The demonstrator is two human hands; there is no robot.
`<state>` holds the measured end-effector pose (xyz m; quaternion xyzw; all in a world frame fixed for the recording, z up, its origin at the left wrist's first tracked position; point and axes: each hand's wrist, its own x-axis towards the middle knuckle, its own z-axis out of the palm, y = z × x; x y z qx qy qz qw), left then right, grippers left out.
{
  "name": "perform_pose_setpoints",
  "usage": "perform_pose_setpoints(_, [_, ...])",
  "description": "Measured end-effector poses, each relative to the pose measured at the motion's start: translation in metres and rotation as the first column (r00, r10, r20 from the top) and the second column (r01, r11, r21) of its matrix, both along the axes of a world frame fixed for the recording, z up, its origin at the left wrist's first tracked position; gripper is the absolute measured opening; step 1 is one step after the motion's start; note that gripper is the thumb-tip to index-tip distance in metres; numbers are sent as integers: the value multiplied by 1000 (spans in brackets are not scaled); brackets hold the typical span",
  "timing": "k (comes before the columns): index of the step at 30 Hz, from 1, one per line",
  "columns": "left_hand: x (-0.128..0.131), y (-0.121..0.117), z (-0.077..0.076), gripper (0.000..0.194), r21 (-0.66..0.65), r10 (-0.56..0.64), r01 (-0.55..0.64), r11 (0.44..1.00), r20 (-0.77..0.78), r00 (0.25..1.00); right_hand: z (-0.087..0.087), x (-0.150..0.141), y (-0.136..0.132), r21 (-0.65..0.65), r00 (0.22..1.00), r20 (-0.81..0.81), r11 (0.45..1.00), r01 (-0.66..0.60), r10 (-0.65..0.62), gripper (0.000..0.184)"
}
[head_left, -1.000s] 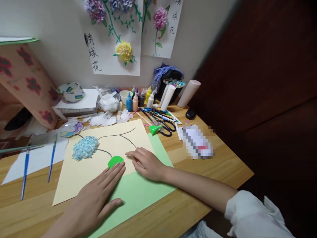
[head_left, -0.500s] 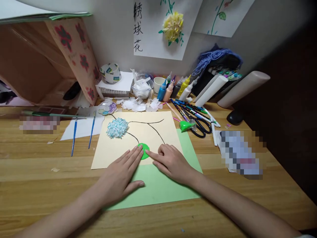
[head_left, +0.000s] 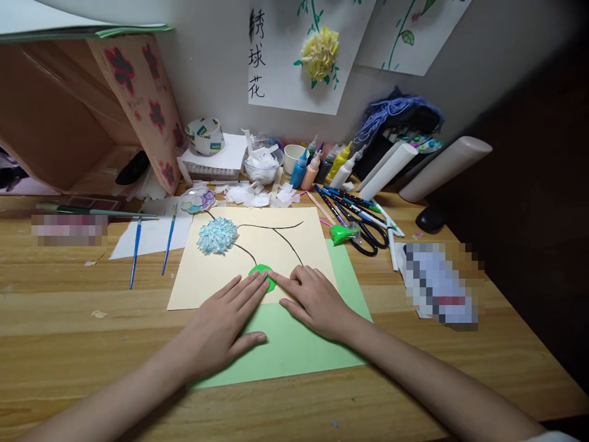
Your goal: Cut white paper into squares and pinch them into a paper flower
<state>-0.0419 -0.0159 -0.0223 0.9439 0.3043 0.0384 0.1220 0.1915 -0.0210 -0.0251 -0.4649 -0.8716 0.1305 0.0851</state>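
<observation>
A flat patch of bright green modelling clay (head_left: 261, 270) lies on the lower edge of the cream paper (head_left: 193, 288). My left hand (head_left: 230, 325) rests flat, fingertips on the clay's left part and thumb stretched out over the green paper (head_left: 294, 356) underneath. From the other side, the index fingertip of my right hand (head_left: 317, 301) presses the clay's right part; its other fingers are curled and its thumb points out. Neither hand grasps anything. Above the clay, black drawn stems (head_left: 243, 250) run to a fluffy blue-and-white paper flower (head_left: 218, 236).
A wrapped lump of green clay (head_left: 343, 234), black-handled scissors (head_left: 375, 236) and several pens (head_left: 340, 205) lie right of the paper. Paint bottles (head_left: 310, 172) stand behind, beside a bowl of paper scraps (head_left: 262, 166). Two blue brushes (head_left: 135, 252) lie to the left.
My right index fingertip has moved slightly left and further onto the clay, close to my left fingertips. My left hand keeps its place on it. The whole view has shifted a little.
</observation>
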Motion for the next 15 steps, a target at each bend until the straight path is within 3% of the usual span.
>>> perform_pose_setpoints(6, [6,-3,1,82,15,112,-114,993,86,990,-2,0,-1,9,1000,22,1000,13,-13,52])
perform_pose_setpoints(15, [7,0,0,81,-68,103,-98,993,70,992,-4,-3,-2,27,1000,18,999,25,-25,52])
